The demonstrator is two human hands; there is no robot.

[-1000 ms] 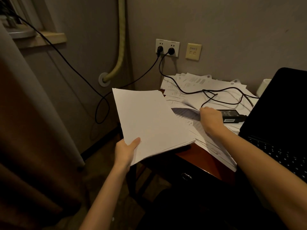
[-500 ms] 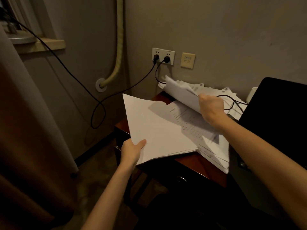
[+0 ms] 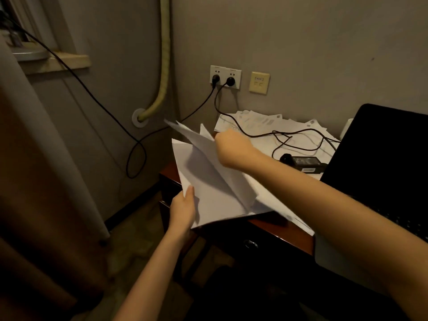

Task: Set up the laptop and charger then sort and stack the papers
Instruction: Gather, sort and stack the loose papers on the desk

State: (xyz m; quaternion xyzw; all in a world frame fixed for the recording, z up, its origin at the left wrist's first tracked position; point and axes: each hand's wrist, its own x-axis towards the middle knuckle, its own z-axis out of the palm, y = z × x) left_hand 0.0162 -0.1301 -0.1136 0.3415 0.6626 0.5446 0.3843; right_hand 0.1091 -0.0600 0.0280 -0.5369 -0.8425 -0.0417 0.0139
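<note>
Right hand (image 3: 232,148) pinches sheet (image 3: 199,144) above stack (image 3: 215,200).

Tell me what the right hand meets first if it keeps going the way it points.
Probably the stack in the left hand: the right hand carries a sheet leftward over it. Depth is unclear.

Left hand (image 3: 183,208) and right hand (image 3: 234,148): bare, no gloves, rings or watch visible. Both forearms bare; no sleeves in view.
</note>
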